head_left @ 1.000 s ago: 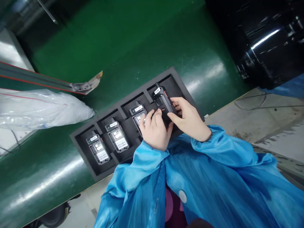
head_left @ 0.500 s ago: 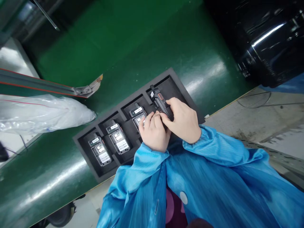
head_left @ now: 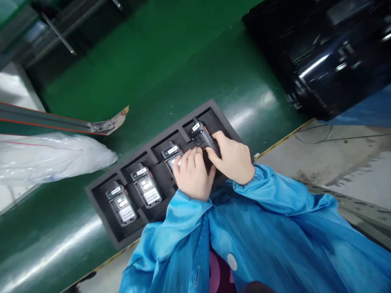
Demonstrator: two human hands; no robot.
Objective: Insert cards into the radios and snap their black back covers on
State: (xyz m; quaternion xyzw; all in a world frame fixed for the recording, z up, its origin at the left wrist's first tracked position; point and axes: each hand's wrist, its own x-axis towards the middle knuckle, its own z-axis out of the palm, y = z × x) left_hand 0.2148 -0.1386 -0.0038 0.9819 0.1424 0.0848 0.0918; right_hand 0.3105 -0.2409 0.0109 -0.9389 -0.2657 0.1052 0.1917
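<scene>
So the tabletop (head_left: pixel 146 81) is shiny green, with a black compartment tray (head_left: pixel 105 219) on it, a clear plastic bag (head_left: pixel 55 158) off its left end. The dark radio (head_left: pixel 203 134) sits in the tray's far-right compartment, and the right hand (head_left: pixel 235 160) has its fingers clamped on the lower part. The left hand (head_left: pixel 194 173) is over the tray too, fingers bunched near that radio's lower end, can't tell if they're gripping. Three other radios (head_left: pixel 146 187) lie in the tray's compartments further left.

Matt foam-like tray (head_left: pixel 149 151), 4 blk plastic-look radios (head_left: pixel 147 187), glossy tbl (head_left: pixel 189 73).
</scene>
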